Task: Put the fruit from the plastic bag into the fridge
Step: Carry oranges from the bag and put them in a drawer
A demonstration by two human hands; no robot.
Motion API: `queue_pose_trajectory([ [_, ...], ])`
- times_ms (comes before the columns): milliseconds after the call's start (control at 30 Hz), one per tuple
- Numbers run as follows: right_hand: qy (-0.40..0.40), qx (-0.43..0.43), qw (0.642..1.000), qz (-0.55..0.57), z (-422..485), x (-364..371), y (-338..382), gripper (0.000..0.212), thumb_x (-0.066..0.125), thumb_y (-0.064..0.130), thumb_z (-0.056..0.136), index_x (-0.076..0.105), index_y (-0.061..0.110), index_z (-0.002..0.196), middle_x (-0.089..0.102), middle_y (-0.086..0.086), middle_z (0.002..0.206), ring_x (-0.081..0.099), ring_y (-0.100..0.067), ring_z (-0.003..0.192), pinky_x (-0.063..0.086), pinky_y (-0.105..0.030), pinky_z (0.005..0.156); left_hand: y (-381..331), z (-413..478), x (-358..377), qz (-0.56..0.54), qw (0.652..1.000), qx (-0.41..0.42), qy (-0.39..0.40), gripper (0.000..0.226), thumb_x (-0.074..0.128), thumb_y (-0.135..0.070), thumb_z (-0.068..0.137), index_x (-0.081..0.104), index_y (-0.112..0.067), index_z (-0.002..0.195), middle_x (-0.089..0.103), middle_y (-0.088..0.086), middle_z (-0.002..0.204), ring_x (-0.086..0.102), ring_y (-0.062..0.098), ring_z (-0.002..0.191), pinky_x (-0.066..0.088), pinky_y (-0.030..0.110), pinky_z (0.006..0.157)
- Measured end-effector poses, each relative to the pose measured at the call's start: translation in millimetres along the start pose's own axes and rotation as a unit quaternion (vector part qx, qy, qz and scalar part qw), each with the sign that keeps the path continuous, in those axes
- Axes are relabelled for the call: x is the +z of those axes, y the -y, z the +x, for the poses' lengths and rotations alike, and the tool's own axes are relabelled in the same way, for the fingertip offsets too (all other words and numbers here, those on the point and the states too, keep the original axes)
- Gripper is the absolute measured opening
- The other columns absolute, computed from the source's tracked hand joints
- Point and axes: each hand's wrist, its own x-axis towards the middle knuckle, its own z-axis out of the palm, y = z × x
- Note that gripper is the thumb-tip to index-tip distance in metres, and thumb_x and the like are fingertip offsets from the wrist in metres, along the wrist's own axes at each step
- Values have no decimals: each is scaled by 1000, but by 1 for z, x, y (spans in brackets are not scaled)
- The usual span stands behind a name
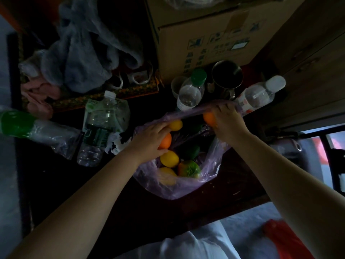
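The thin purple plastic bag point(188, 186) lies open on the dark surface point(233, 176), with yellow, orange and green fruit inside. The left hand point(149, 141) grips the bag rim and touches a round orange fruit point(165, 141). The right hand point(227, 118) holds another orange fruit point(208, 118) together with the stretched rim.
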Motion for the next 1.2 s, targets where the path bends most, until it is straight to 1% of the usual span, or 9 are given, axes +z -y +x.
queue_pose_trajectory([
  [233,26,-15,999,-12,-1,-1,-3,88,78,25,64,33,15,139,39,-9,138,31,-36,127,43,-46,96,-5,-1,-1,-6,1000,23,-2,69,59,-48,85,35,-15,141,26,3,150,27,22,136,32,35,103],
  [467,17,-18,999,48,-22,-1,-1,86,72,44,73,32,15,143,37,-7,145,31,-30,134,24,-39,109,-13,-1,0,-6,1000,20,10,73,62,-48,83,35,-14,141,29,4,148,32,24,133,36,37,99],
  [633,25,-28,995,93,-39,4,3,83,71,33,77,28,13,145,32,-11,149,29,-33,135,25,-41,109,-16,-5,3,23,999,27,0,71,62,-47,83,37,-14,140,32,4,147,34,24,133,36,36,99],
  [767,-3,-18,993,121,-52,2,2,78,69,25,81,28,9,145,31,-11,150,25,-29,139,22,-38,111,-18,-9,2,42,998,46,-24,69,71,-44,75,50,-8,131,49,12,135,46,31,125,39,40,99],
  [867,-80,-41,989,115,-71,1,2,66,68,20,81,40,10,140,40,-10,145,33,-30,135,34,-43,107,-21,-12,-1,60,996,56,-48,68,76,-46,68,58,-8,122,58,13,125,56,33,114,46,41,91],
  [933,-130,-60,983,115,-82,3,5,55,70,17,77,52,12,129,50,-8,134,47,-31,123,49,-47,91,-28,-13,-5,70,994,63,-59,68,75,-49,67,60,-8,120,60,11,122,57,32,113,48,42,88],
  [1000,-125,-78,982,119,-87,7,8,48,70,16,78,56,12,123,52,-6,130,51,-30,117,52,-46,82,-35,-13,-7,77,992,75,-69,68,75,-50,68,59,-10,120,58,10,125,54,30,117,46,42,91],
  [1100,-87,-92,988,89,-82,17,11,56,75,18,75,55,10,126,50,-10,134,49,-33,120,48,-44,88,-45,-12,-9,63,989,100,-87,68,74,-47,69,57,-9,122,53,10,131,47,29,124,38,43,100],
  [1200,-66,-76,991,91,-72,23,11,64,77,17,71,52,8,130,46,-15,136,45,-37,124,49,-49,89,-58,-17,-7,30,989,104,-100,69,70,-49,70,56,-9,123,54,8,128,49,27,121,41,42,98],
])
